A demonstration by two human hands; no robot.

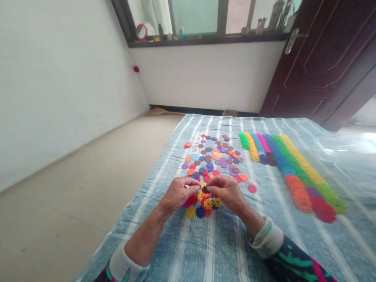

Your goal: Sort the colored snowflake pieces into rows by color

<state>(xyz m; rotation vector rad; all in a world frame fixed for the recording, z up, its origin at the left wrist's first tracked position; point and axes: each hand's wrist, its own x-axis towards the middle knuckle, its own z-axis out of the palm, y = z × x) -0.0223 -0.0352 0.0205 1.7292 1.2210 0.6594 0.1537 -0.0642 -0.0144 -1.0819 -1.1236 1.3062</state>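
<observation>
Above the cloth, my left hand (180, 192) and my right hand (228, 192) meet with thumb and forefinger pinched. Between the fingertips is a dark brown notched disc (205, 190). My right fingers grip its right side; my left fingertips close at its left, and what they pinch is too small to make out. Just beneath lies a cluster of notched discs, among them a yellow disc (208, 204), a blue disc (200, 212) and a red disc (192, 199). Whether these are joined to the brown one I cannot tell. Many loose mixed-colour discs (223, 161) spread beyond my hands.
Long overlapping rows of discs sorted by colour lie at the right, including a blue row (277, 150) and an orange row (298, 192). Clear plastic (346, 156) lies beyond them. A striped blue cloth (164, 219) covers the surface, its left edge above the floor (73, 207).
</observation>
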